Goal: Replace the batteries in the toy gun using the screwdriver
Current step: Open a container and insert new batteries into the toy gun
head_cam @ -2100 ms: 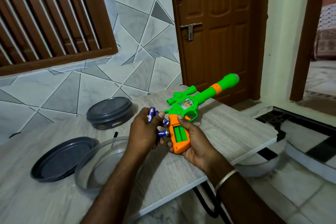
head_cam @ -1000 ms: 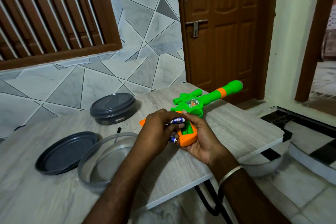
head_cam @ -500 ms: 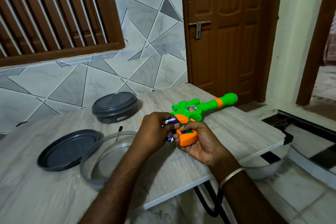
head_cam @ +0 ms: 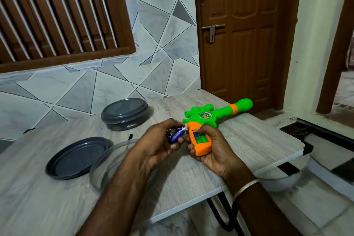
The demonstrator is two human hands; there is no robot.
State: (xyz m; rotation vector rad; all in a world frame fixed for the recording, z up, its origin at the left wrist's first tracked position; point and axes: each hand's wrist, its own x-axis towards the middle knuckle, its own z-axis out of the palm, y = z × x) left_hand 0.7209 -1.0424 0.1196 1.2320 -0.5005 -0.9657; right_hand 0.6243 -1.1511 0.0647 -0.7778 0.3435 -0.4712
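Note:
The green and orange toy gun lies across the table with its barrel pointing to the far right. My right hand grips its orange handle, whose battery compartment faces up, uncovered, with one blue battery in its left slot. My left hand holds blue batteries just left of the handle. A thin black tool tip, perhaps the screwdriver, shows behind my left wrist; the rest is hidden.
A lidded dark grey round container stands at the back of the table. A loose grey lid and a clear round container lie at the left. The table's right edge drops to a tiled floor.
My left hand has drawn back from the compartment, leaving one battery seated in it. The gun's handle has tilted so the compartment faces up more.

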